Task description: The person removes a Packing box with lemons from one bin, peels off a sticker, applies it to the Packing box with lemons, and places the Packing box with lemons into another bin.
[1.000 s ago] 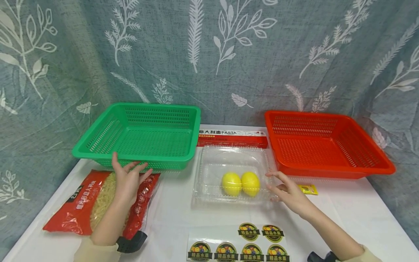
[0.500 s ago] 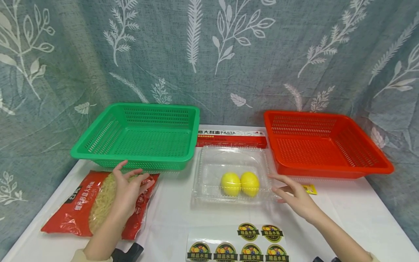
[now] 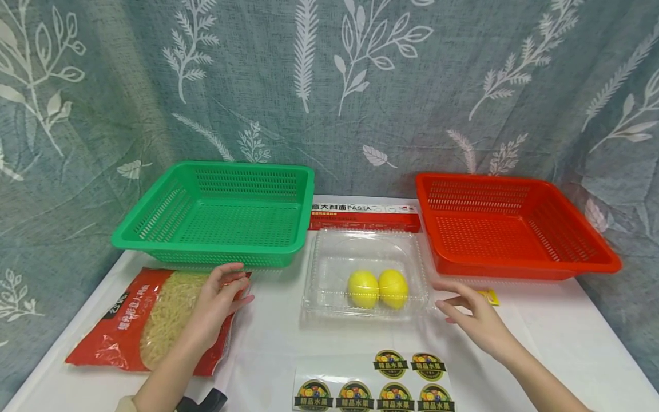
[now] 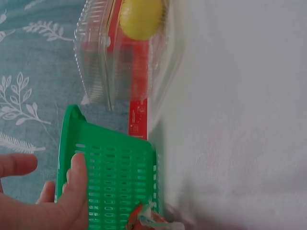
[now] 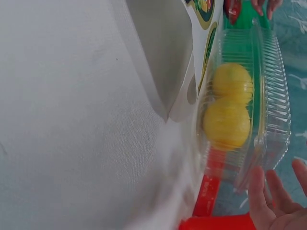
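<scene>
My left hand [image 3: 218, 297] lies over the upper right corner of a red bag of yellow noodles [image 3: 128, 320], fingers loosely bent, just in front of the green basket [image 3: 206, 246]. The left wrist view shows those fingers [image 4: 76, 187] against the green basket [image 4: 115, 177]. My right hand [image 3: 471, 317] hovers with fingers spread, empty, just right of a clear plastic clamshell box [image 3: 365, 252]. The box holds two lemons [image 3: 363, 288] [image 3: 393, 288]. In the right wrist view the fingertips [image 5: 261, 196] stand close to the box's edge, the lemons [image 5: 226, 123] beyond.
A red basket [image 3: 520, 269] stands at the back right, and a red pasta box [image 3: 360, 214] lies behind the clamshell. A sheet of round fruit stickers [image 3: 373, 380] lies at the front edge. A small yellow packet [image 3: 490, 296] sits by the red basket. A leaf-patterned curtain hangs behind.
My left hand slid right and nearer over the noodle bag, away from the green basket's rim. My right hand drew back a little to the right of the clamshell.
</scene>
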A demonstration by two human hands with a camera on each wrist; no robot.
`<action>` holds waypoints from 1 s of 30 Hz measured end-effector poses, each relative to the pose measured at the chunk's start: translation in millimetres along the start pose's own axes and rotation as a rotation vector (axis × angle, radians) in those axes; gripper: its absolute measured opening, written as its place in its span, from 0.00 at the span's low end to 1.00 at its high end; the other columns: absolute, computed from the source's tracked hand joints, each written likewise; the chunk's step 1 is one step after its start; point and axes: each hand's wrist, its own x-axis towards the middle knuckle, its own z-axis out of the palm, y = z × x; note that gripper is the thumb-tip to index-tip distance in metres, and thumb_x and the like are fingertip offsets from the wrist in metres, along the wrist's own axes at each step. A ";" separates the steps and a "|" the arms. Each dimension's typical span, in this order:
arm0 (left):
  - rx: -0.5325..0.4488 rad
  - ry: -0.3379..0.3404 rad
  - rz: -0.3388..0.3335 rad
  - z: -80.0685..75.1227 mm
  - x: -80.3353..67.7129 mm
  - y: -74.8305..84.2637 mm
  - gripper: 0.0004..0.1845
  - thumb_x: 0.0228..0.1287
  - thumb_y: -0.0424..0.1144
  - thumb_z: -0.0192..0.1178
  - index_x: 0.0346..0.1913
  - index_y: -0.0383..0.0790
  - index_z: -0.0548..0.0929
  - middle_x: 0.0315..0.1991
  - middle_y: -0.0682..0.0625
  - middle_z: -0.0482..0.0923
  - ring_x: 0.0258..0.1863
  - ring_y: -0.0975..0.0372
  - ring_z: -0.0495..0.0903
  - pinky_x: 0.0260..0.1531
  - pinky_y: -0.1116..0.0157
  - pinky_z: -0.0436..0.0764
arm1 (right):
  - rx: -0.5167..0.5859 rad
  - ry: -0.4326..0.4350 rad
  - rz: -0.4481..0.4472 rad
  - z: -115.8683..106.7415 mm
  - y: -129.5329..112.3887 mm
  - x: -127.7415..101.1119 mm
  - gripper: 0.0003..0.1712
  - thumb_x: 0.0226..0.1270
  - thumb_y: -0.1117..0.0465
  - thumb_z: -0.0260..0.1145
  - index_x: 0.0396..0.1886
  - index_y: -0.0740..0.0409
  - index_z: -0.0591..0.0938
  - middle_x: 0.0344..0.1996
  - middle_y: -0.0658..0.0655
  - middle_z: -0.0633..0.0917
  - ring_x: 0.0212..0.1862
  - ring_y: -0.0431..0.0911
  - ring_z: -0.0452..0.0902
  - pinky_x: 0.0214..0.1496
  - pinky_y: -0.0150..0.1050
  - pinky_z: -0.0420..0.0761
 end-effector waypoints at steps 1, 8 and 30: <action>0.023 -0.016 -0.001 3.7 -3.8 5.0 0.28 0.63 0.41 0.56 0.60 0.32 0.61 0.52 0.38 0.62 0.46 0.58 0.73 0.41 0.65 0.79 | -0.010 0.011 -0.006 0.1 -0.8 -1.1 0.21 0.62 0.65 0.62 0.56 0.65 0.73 0.50 0.64 0.77 0.40 0.38 0.78 0.34 0.36 0.81; 0.177 -0.095 -0.017 27.6 -28.8 36.2 0.18 0.67 0.34 0.50 0.56 0.26 0.68 0.50 0.35 0.69 0.45 0.56 0.74 0.42 0.66 0.79 | -0.057 0.060 -0.008 2.8 -5.9 -6.4 0.15 0.60 0.68 0.63 0.47 0.66 0.76 0.36 0.58 0.80 0.35 0.36 0.77 0.32 0.34 0.80; 0.542 -0.449 0.219 67.1 -47.6 30.5 0.11 0.62 0.39 0.58 0.42 0.36 0.82 0.38 0.47 0.82 0.36 0.62 0.79 0.35 0.68 0.78 | 0.002 -0.276 -0.005 16.6 -15.3 -13.5 0.10 0.63 0.60 0.62 0.40 0.61 0.81 0.35 0.55 0.83 0.36 0.37 0.77 0.35 0.34 0.79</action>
